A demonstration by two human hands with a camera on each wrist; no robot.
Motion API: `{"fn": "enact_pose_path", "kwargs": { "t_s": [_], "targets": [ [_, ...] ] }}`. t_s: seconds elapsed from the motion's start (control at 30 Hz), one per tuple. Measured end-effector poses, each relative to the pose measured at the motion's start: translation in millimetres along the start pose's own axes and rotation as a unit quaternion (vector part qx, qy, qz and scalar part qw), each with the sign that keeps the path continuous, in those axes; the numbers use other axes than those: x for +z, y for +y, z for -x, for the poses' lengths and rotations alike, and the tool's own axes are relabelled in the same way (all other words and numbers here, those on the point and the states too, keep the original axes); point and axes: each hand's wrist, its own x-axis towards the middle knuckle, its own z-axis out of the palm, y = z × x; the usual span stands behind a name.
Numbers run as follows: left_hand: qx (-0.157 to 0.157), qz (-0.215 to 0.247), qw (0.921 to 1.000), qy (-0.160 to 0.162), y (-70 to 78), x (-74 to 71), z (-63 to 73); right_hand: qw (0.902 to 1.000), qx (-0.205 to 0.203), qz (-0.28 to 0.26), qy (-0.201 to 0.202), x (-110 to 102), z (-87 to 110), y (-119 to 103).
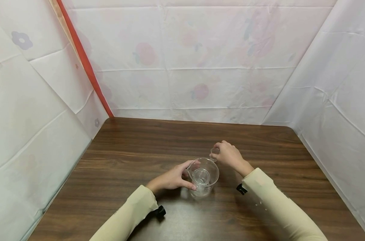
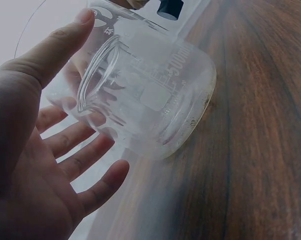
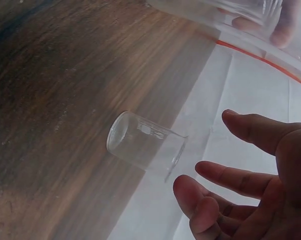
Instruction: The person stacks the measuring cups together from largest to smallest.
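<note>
A large clear glass beaker (image 1: 213,177) with white 500 ml markings stands on the wooden table, and a smaller glass beaker (image 1: 201,176) sits inside it. My left hand (image 1: 174,177) holds the large beaker from its left side, thumb at the near wall and fingers on the far wall; the left wrist view shows several fingertips against the glass (image 2: 190,75). Just beyond it to the right, a small clear beaker (image 3: 145,142) stands upright on the table. My right hand (image 1: 229,155) is beside its rim, thumb and fingers spread apart, with a gap to the glass in the right wrist view.
The dark wooden table (image 1: 125,150) runs back to a patterned white curtain (image 1: 182,90). White sheets (image 1: 336,83) hang along both sides, and a red strip (image 1: 85,60) runs down the back left corner. A black wrist device (image 1: 241,189) shows under the right sleeve.
</note>
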Motion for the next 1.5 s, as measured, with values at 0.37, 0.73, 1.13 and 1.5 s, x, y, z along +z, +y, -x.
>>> {"fn": "enact_pose_path", "kwargs": {
  "t_s": [0.37,0.73,1.13,1.5],
  "targets": [
    [-0.004,-0.008,1.0,0.0,-0.2,0.0,0.0,1.0,0.002,0.001,-0.002,6,-3.5,3],
    [-0.005,-0.009,0.9999,0.002,-1.1,1.2,-0.2,0.9998,0.018,0.004,0.008,12,-7.6,10],
    [-0.004,-0.01,0.9999,0.002,-1.4,-0.1,-0.7,0.9991,0.023,0.014,0.031,17,-13.4,14],
    [-0.004,-0.005,1.0,0.004,-2.4,0.0,-0.2,0.9998,0.02,0.002,-0.005,17,-14.9,17]
  ]
}}
